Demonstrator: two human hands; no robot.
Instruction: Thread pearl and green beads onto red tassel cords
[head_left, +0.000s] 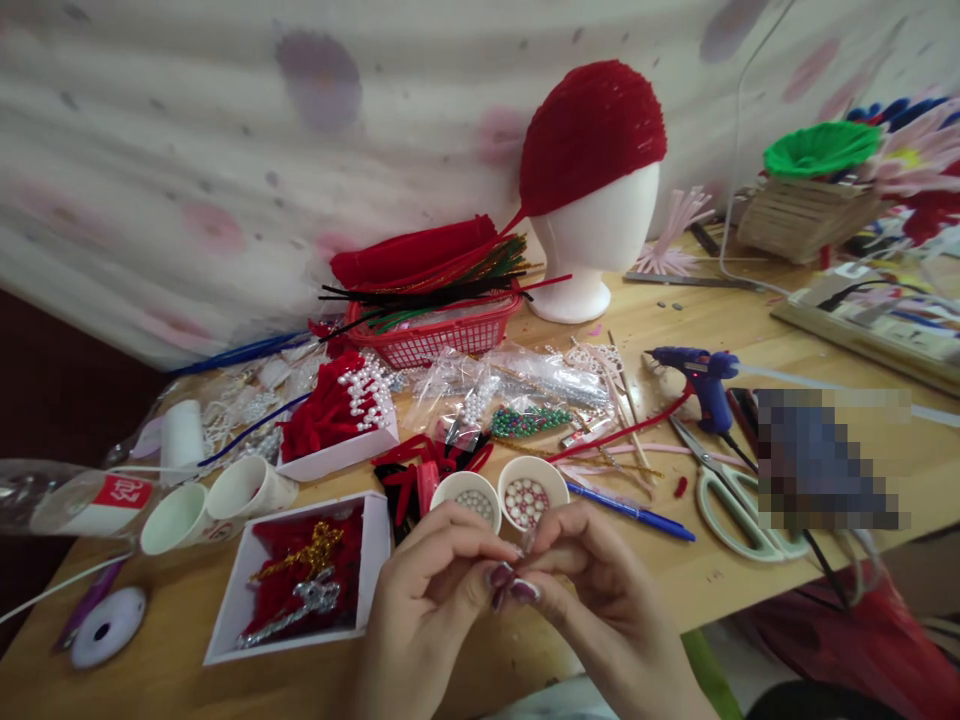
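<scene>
My left hand (442,580) and my right hand (581,575) meet fingertip to fingertip above the front of the wooden table. Both are closed in a pinch; whatever sits between the fingertips is too small and covered to name. Just beyond them stand two paper cups, a left one (474,492) with small silvery beads and a right one (527,500) with pearl-like beads. A blue pen (634,512) lies right of the cups. Beside my left hand is a white box lid (217,640) holding red material, a gold ornament (319,552) and a silver ornament (319,595).
A white foam head (596,235) wears a red cap (596,135) at the back. Near it sits a red basket (450,335) of pipe cleaners. At right lie a blue glue gun (701,375) and scissors (739,510). A plastic bottle (67,500) lies far left.
</scene>
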